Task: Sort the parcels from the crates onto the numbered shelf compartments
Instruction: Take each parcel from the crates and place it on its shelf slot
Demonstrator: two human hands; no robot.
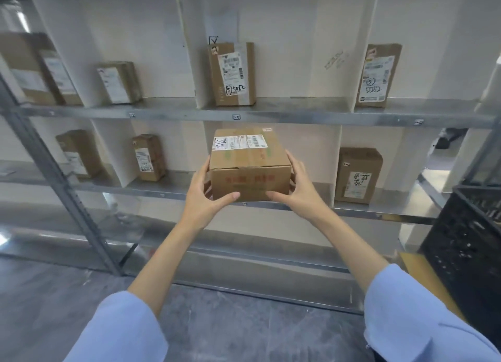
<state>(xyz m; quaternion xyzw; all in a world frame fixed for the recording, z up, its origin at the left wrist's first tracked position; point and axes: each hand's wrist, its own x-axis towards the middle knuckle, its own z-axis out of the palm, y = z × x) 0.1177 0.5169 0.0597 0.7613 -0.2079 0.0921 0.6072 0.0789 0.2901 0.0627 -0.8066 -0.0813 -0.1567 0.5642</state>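
A brown cardboard parcel point(249, 163) with a white label on its top is held between both hands at the front of a lower shelf compartment point(311, 150). My left hand point(204, 192) grips its left side, thumb across the front face. My right hand point(299, 189) grips the right side the same way. The parcel's bottom edge is level with the metal shelf lip point(352, 211); whether it rests on the shelf I cannot tell.
Other parcels stand in neighbouring compartments: one above point(233, 74), one upper right point(378, 75), one lower right point(357, 175), several to the left point(149, 156). White dividers point(189, 49) separate compartments. A black plastic crate point(466, 242) stands at the right.
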